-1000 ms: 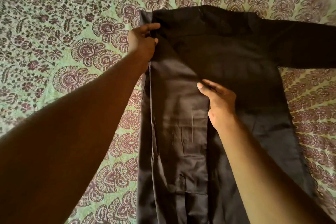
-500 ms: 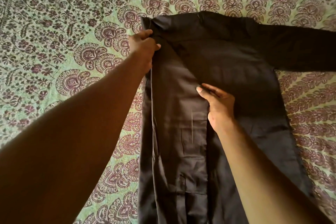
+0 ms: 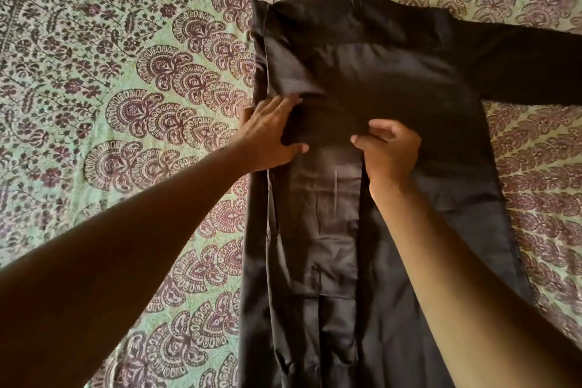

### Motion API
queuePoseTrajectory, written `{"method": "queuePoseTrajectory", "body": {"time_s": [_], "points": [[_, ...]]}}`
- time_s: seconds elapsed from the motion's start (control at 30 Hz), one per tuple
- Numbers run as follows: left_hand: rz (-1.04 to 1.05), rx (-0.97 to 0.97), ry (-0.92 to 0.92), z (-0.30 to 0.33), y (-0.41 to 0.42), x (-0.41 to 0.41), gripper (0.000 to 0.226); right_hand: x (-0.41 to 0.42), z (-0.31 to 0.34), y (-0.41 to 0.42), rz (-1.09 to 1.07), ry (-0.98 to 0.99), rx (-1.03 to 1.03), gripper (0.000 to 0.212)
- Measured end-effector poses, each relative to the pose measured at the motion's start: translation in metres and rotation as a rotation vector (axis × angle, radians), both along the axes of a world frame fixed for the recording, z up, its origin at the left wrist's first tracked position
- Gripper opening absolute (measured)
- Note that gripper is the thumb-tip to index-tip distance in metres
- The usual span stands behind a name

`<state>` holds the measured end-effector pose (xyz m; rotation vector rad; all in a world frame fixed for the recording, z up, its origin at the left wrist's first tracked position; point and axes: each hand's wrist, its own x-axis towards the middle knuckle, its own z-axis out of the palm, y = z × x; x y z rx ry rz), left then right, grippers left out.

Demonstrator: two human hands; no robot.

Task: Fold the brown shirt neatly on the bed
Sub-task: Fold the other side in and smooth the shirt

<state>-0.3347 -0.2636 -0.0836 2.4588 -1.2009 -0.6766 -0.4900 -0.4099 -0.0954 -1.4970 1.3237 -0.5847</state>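
Left hand (image 3: 271, 132), fingers spread, presses the brown shirt (image 3: 362, 79) flat on the bed (image 3: 110, 72), anchoring its folded side. Right hand (image 3: 389, 151) pinches the folded sleeve's edge, probably to align it.

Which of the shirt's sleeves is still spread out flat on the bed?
The brown shirt's right-side sleeve, stretching toward the frame's right edge over the bedspread; the left side is already folded inward.

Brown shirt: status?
Left hand flat on the folded left side. Right hand pinches the fold's edge. Brown shirt half folded, right sleeve still out. Nothing blocking.
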Motion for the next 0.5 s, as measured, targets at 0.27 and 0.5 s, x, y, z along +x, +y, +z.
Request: {"method": "queuePoseTrajectory", "body": {"time_s": [0.27, 0.5], "points": [[-0.050, 0.012, -0.274, 0.003, 0.011, -0.030, 0.061, -0.031, -0.004, 0.047, 0.891, 0.418, -0.747, 0.056], [-0.082, 0.029, -0.229, 0.019, 0.050, -0.077, 0.042, -0.065, 0.000, 0.048, 0.974, 0.588, -0.926, 0.042]]}}
